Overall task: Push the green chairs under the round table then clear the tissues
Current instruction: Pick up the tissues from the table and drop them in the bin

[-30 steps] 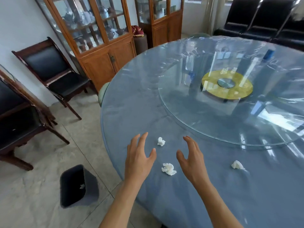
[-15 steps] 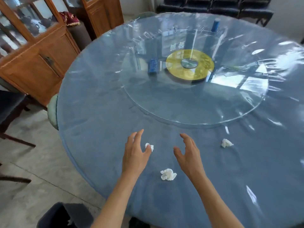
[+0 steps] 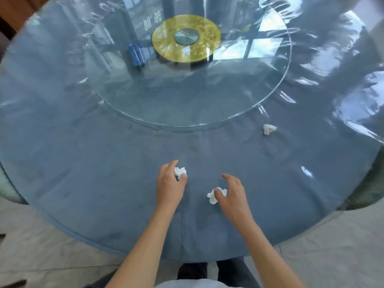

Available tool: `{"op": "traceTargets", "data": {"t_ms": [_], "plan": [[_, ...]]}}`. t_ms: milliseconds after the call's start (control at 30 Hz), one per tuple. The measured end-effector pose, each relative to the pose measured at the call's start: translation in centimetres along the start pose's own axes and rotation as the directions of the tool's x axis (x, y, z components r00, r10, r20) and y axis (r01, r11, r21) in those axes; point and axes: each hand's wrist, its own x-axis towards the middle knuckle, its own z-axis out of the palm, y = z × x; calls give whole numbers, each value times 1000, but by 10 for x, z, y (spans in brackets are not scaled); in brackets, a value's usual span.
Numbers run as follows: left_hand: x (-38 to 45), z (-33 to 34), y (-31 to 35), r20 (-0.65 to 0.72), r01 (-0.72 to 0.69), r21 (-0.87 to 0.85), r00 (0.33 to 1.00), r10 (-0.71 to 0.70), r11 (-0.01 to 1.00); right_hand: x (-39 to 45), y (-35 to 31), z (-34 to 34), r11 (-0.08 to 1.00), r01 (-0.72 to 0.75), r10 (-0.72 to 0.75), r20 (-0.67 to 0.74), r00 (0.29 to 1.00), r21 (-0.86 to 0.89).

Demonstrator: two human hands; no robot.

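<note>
Now left hand [image 3: 169,187] fingers pinch tissue [image 3: 180,172]; right hand [image 3: 233,196] fingers curl onto second tissue [image 3: 212,196].

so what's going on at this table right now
A person is clearing crumpled tissues off a round table covered in clear plastic. The left hand pinches one tissue between thumb and fingers. The right hand is closing on a second tissue, its thumb already on it. A third tissue lies untouched further right, near the edge of the glass turntable. Green chair backs show at the table's edges, already tucked close.
</note>
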Motion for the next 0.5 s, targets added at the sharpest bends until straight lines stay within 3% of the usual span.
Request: {"op": "traceTargets", "data": {"t_ms": [267, 500], "plan": [[15, 20, -5, 58, -64, 156, 997, 55, 986, -1, 16, 21, 998, 49, -50, -39, 998, -45], [13, 27, -14, 9, -111, 230, 994, 112, 967, 0, 24, 24, 989, 109, -117, -78, 990, -99]]}}
